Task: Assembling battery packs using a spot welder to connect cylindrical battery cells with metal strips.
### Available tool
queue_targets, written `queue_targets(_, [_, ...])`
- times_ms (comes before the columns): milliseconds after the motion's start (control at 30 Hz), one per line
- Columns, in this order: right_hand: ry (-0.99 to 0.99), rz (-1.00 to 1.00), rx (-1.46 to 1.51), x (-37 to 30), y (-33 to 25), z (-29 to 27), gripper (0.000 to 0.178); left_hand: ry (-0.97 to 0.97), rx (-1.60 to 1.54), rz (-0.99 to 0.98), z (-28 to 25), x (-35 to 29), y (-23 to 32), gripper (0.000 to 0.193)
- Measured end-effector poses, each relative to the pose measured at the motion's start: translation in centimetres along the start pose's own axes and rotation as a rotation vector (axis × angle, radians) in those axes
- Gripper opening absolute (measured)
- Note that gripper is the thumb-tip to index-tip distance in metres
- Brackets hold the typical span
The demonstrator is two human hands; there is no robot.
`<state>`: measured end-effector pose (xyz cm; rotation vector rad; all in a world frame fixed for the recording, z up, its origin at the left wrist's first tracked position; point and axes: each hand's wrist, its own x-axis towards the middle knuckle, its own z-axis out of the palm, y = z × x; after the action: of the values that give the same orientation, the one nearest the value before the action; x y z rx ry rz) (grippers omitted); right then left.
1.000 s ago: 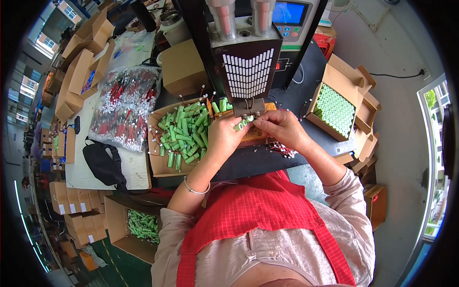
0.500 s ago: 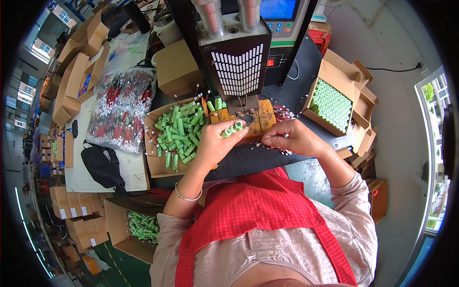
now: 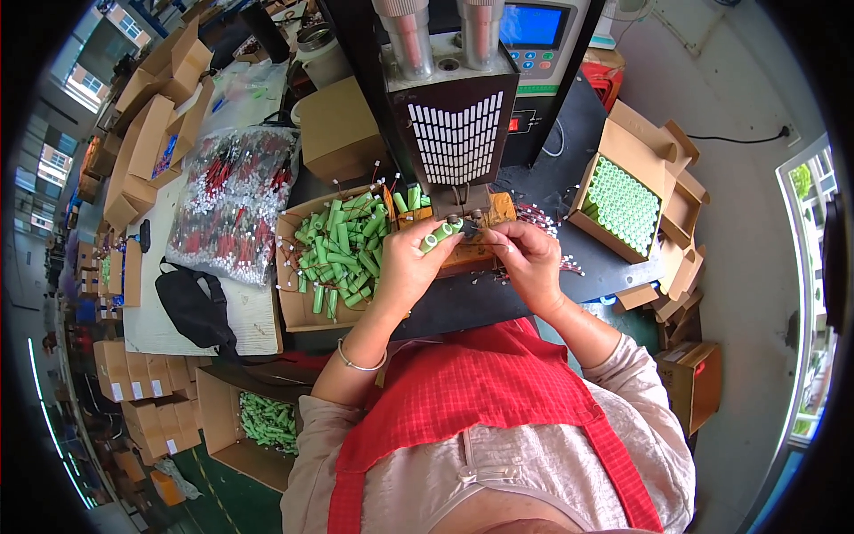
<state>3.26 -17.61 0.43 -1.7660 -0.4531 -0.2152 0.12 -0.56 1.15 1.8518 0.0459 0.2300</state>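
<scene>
My left hand (image 3: 407, 267) holds a green cylindrical cell (image 3: 440, 237) up under the tip of the black welding machine (image 3: 454, 133). My right hand (image 3: 527, 258) pinches a thin wire lead (image 3: 487, 233) at the cell's end, just below the machine's twin electrodes. Both hands hover over a small wooden block (image 3: 471, 249) on the black bench. A shallow cardboard tray (image 3: 294, 303) of loose green cells with wires (image 3: 342, 254) lies just left of my left hand.
A box of upright green cells (image 3: 623, 203) stands to the right. A clear bag of red-and-black wire leads (image 3: 231, 200) and a black pouch (image 3: 191, 307) lie on the left. Stacked cartons line the far left; another box of cells (image 3: 262, 420) sits on the floor.
The view has shifted slightly. My left hand has brought the green cell up from the block to the machine's tip, and my right hand has closed in on its end.
</scene>
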Motion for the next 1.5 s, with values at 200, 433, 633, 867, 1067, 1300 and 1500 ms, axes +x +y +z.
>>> queue_targets(200, [-0.06, 0.181, 0.141, 0.5, -0.2, 0.6, 0.014, 0.049, 0.139, 0.186, 0.5, 0.4, -0.2, 0.015])
queue_targets(433, [-0.062, 0.284, 0.154, 0.9, -0.3, 0.8, 0.014, 0.079, 0.139, 0.24, 0.8, 0.6, -0.3, 0.012])
queue_targets(633, [-0.049, 0.308, 0.164, 1.0, -0.3, 1.0, 0.011, 0.068, 0.248, 0.221, 0.7, 0.5, 0.5, 0.008])
queue_targets(867, [-0.087, 0.05, -0.004, 0.5, -0.1, 0.8, 0.014, 0.043, 0.067, 0.103, -0.3, -0.1, -0.5, 0.014])
queue_targets(1067, [-0.183, -0.179, -0.043, 1.0, 1.2, -3.2, 0.009, 0.293, 0.052, -0.145, -6.5, -0.5, -0.3, 0.031])
queue_targets(1300, [-0.188, -0.351, -0.765, 2.8, 6.1, -10.3, 0.013, 0.243, -0.015, -0.21, -6.3, -6.6, 0.1, 0.029])
queue_targets(1500, [-0.497, -0.394, -1.276, 2.6, 8.3, -10.9, 0.009, -0.665, -0.236, -0.553, 3.1, -6.9, -0.7, 0.033])
